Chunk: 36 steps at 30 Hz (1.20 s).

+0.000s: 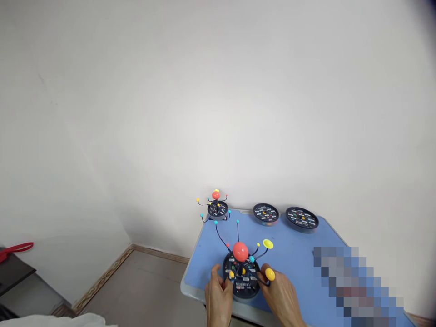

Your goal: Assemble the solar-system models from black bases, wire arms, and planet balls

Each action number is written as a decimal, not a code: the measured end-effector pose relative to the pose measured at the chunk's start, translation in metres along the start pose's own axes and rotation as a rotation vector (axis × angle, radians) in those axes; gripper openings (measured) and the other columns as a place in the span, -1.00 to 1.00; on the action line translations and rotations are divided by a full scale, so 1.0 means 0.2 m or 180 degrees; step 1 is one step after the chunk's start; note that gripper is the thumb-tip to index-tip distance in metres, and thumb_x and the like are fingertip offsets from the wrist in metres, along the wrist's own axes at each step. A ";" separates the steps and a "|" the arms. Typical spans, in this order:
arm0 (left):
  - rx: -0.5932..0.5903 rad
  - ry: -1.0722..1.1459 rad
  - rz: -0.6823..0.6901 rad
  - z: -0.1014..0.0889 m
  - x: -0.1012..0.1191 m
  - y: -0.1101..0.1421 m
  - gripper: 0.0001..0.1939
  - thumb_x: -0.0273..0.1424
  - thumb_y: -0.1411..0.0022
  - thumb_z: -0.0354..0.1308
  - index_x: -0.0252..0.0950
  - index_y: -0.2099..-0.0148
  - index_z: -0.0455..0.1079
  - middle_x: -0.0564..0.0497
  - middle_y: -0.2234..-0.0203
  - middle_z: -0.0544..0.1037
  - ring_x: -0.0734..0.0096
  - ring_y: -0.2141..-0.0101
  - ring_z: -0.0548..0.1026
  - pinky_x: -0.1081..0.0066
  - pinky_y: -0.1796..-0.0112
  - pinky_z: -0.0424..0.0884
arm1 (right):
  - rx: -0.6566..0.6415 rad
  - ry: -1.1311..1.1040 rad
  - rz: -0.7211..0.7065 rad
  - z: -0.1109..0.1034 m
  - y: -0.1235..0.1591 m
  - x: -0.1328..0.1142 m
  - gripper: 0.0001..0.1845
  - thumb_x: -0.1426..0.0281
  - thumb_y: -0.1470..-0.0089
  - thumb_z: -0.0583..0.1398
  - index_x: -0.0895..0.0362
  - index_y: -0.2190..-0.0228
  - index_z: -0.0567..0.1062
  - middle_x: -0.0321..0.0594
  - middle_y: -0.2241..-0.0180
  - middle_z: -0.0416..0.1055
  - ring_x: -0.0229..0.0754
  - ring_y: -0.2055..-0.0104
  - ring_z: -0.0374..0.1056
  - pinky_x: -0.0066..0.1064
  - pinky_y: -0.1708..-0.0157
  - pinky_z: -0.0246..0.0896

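Observation:
A tabletop solar system model stands near the table's front edge. It has a round black printed base (pixel 240 294), a large red ball (pixel 240 251) at its centre, and small yellow, blue and red balls on curved black arms. My left hand (pixel 218 295) grips the base at its left edge, thumb and forefinger curled at the rim. My right hand (pixel 281 295) closes on the right edge, beside a low black arm that ends in an orange-yellow ball (pixel 270 274). Parts of both hands' fingers are hidden by the base and arm.
On the blue table (pixel 293 263), a second, assembled solar system model (pixel 217 210) stands at the back left corner. Two round black bases, one (pixel 266 213) in the middle and one (pixel 302 219) at right, lie along the wall. A pixelated patch covers the table's right side.

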<state>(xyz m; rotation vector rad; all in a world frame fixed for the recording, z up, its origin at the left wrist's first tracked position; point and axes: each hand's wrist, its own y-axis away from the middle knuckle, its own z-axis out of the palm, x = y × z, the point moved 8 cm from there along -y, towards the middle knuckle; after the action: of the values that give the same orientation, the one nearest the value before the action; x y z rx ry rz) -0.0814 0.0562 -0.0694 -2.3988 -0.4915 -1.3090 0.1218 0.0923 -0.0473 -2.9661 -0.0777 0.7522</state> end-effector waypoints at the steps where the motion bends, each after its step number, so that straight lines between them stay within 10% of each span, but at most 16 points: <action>1: -0.0074 0.0020 0.0008 0.00 0.00 0.00 -0.50 -0.46 -0.09 -0.01 -0.56 -0.08 0.36 0.18 0.68 0.34 0.29 0.55 0.41 0.36 0.40 0.29 | -0.0028 -0.0024 0.0025 0.00 0.00 0.00 -0.77 0.45 -0.21 0.04 0.06 0.46 0.41 -0.21 0.49 0.57 -0.09 0.43 0.49 -0.47 0.52 -0.01; 11: -0.0371 0.0183 0.0061 0.02 0.00 -0.05 -0.48 -0.46 -0.05 0.02 -0.48 -0.08 0.45 0.19 0.69 0.28 0.32 0.56 0.38 0.37 0.41 0.32 | 0.0050 -0.1156 0.0002 0.15 -0.06 0.12 -0.51 0.33 -0.21 -0.04 0.12 -0.08 0.46 -0.18 0.30 0.63 -0.05 0.20 0.54 -0.40 0.27 0.30; 16: -0.0333 0.0233 -0.0022 0.05 -0.07 -0.07 -0.51 -0.43 -0.01 0.10 -0.39 -0.03 0.49 0.24 0.73 0.21 0.36 0.61 0.32 0.42 0.53 0.29 | -0.0045 -0.1371 -0.0026 0.16 -0.06 0.12 -0.48 0.35 -0.20 -0.06 0.08 -0.07 0.51 -0.12 0.04 0.57 -0.02 0.00 0.47 -0.37 0.13 0.28; 36: -0.0513 0.0544 -0.0211 0.05 0.03 -0.04 -0.57 -0.59 -0.04 0.08 -0.48 -0.01 0.42 0.34 0.75 0.10 0.56 0.79 0.17 0.55 0.80 0.20 | -0.0026 -0.1024 -0.0003 0.07 -0.04 0.04 -0.55 0.60 -0.12 0.01 0.08 0.11 0.59 -0.12 0.23 0.57 -0.08 0.17 0.49 -0.47 0.33 0.17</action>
<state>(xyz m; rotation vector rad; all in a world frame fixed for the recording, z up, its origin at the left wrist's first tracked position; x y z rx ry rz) -0.0754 0.0676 -0.0684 -2.3865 -0.4350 -1.6225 0.1217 0.1023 -0.0625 -2.8225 -0.1013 1.2235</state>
